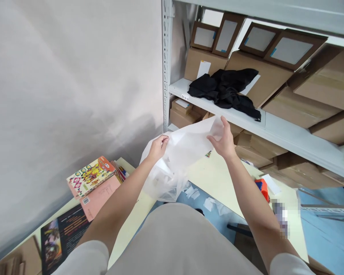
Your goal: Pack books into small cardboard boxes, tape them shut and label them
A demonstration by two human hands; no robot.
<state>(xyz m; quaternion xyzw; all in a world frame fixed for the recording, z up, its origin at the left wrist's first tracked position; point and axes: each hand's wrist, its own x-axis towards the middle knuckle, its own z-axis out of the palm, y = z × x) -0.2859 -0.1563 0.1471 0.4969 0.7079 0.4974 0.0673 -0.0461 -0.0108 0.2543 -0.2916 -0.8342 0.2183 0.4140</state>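
A translucent white plastic bag (pixel 186 143) hangs between my two hands over the pale yellow table, its loose lower part drooping near the table's edge. My left hand (pixel 158 148) is closed, pinching the bag's upper edge between thumb and fingers. On the other side my right hand (pixel 224 139) has its thumb and fingers spread wide, with the film stretched between them and touching them. The bag's far side is hidden, and so are some of the right fingers.
A colourful printed box (pixel 91 173), a pink booklet (pixel 100 194) and a dark printed sheet (pixel 65 233) lie at left. An orange-red object (pixel 263 189) sits on the table (pixel 215 181) at right. Ahead, a metal shelf (pixel 289 128) bears cartons and black cloth (pixel 223 89). Paper scraps (pixel 209 203) litter the blue floor.
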